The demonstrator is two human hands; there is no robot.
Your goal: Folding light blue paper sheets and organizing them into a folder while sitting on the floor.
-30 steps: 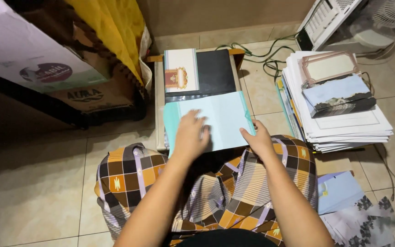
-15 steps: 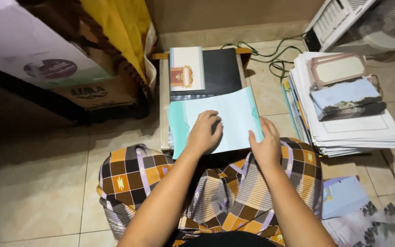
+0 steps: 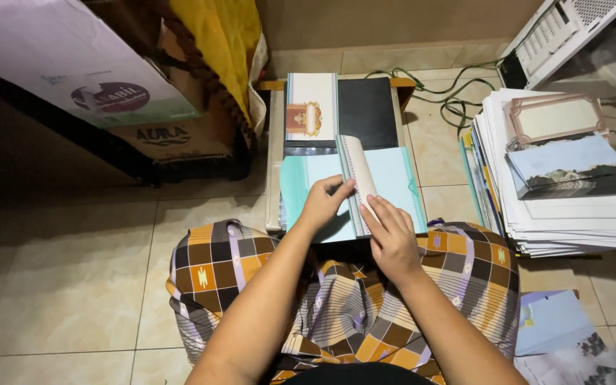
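Observation:
A light teal card (image 3: 393, 187) lies on a low wooden board (image 3: 274, 157) in front of my knees. Its middle flap (image 3: 357, 170) is lifted up along a fold. My left hand (image 3: 324, 202) pinches the lower edge of that raised flap. Just to its right, my right hand (image 3: 392, 236) presses flat on the card by the fold line. Behind the teal card lie a dark sheet (image 3: 368, 113) and a white card with a red and gold emblem (image 3: 310, 108).
A tall stack of white papers and printed cards (image 3: 565, 185) stands at the right. Cardboard boxes (image 3: 108, 93) and a yellow cloth (image 3: 219, 43) are at the left. Green cables (image 3: 450, 93) run behind the board. More sheets (image 3: 557, 324) lie at lower right.
The teal card lay flat under both hands before. Now its middle part is folded upward, with my left hand at the raised edge and my right hand moved inward beside the fold.

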